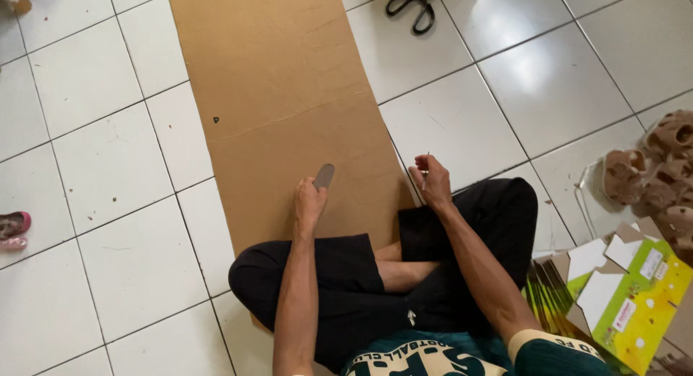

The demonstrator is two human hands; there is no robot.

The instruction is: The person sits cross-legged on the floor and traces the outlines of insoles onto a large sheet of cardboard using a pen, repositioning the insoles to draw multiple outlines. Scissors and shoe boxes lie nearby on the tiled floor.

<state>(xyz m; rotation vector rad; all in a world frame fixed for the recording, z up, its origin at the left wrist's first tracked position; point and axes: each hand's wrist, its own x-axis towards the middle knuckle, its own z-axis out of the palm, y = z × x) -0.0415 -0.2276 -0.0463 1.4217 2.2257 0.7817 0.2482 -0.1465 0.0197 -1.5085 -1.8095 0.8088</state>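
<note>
A person sits cross-legged on a white tiled floor (108, 152), seen from above, with a long sheet of brown cardboard (281, 94) laid out in front and running under the knees. The left hand (309, 201) rests on the cardboard near its lower middle, its grip closed on a small flat grey oval piece (324, 175) whose rounded end sticks up past the fingertips and lies against the sheet. The right hand (433, 181) is at the right edge of the cardboard, just above the right knee, its grip pinched together on a thin pen-like stick (426, 165) that points upward; what kind of tool it is cannot be told. The two hands are near each other but apart, with bare cardboard between them. A faint crease crosses the sheet above the hands, and a small dark mark (216, 120) sits near its left edge. A pair of black scissors (415, 6) lies on the tiles at the top, well apart from both hands. To the right, by the knee, lies a yellow-green printed box (635, 304) with torn flaps, and beyond it a heap of brown moulded shapes (660, 177). At the far left edge a pink sandal (13, 228) shows on the floor.
</note>
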